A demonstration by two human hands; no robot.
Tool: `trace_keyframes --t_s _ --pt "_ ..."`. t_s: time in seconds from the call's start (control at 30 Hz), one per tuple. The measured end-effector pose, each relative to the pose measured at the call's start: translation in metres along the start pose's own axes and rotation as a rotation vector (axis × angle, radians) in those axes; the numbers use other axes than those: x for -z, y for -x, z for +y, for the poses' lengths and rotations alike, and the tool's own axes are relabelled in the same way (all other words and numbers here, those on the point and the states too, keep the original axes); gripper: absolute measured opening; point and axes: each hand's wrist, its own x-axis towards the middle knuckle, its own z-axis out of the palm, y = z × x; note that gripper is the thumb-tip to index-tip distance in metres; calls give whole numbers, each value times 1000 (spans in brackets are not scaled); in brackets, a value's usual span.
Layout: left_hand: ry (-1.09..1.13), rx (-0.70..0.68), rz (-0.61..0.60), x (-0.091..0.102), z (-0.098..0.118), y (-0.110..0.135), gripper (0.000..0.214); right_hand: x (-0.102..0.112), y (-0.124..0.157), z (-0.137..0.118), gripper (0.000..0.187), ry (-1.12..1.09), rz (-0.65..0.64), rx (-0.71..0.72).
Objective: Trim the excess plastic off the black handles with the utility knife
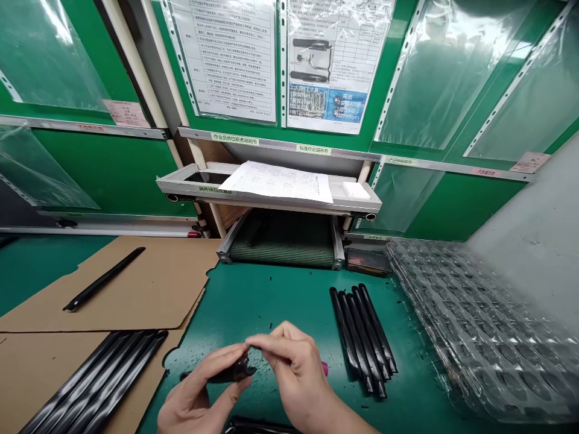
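Note:
My left hand point(201, 389) is closed around a glossy black plastic piece point(233, 371), its uneven open end pointing right between thumb and fingers. At that end, the fingertips of my right hand point(298, 364) are pinched together; what they grip is hidden. A magenta tip point(324, 368) shows at the right edge of this hand, and I cannot tell whether the hand holds it. Below both hands, another black piece point(257, 425) lies partly cut off by the frame.
Several black tubes point(364, 340) lie right on the green table point(244, 301). More tubes point(97, 380) and a single one point(106, 278) rest on cardboard point(158, 283) at left. Stacked clear trays point(488, 325) stand right. A conveyor point(289, 244) sits behind, below a shelf point(271, 202).

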Motion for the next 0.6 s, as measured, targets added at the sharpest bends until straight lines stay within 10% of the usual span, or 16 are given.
trace_keyframes --t_s 0.2,0.6 --pt "-279 -348 56 6 -1 -9 33 -4 1 2 31 -102 -29 -136" --pt "-367 -454 111 8 8 -15 36 -13 8 -4 27 -124 -80 -237"
